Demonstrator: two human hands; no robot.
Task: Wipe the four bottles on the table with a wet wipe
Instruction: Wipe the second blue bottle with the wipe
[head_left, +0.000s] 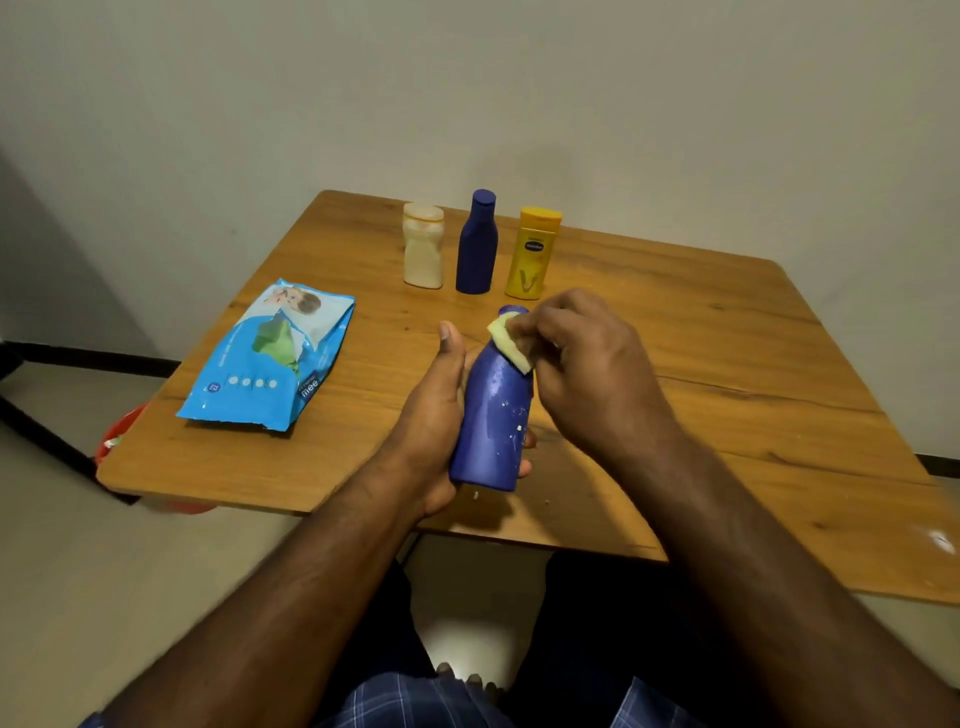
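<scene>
My left hand (434, 415) cradles a dark blue bottle (493, 421) from below, tilted with its cap pointing away from me, just above the wooden table (727, 364). My right hand (582, 364) pinches a folded pale yellow wet wipe (511, 345) against the bottle's neck. White specks dot the bottle's side. Three more bottles stand upright in a row at the back: a cream-white one (424, 247), a second dark blue one (478, 244), and a yellow one (534, 254).
A blue pack of wet wipes (270, 358) lies flat on the table's left side. A red bin (117, 436) sits on the floor under the left edge. The wall stands close behind the table.
</scene>
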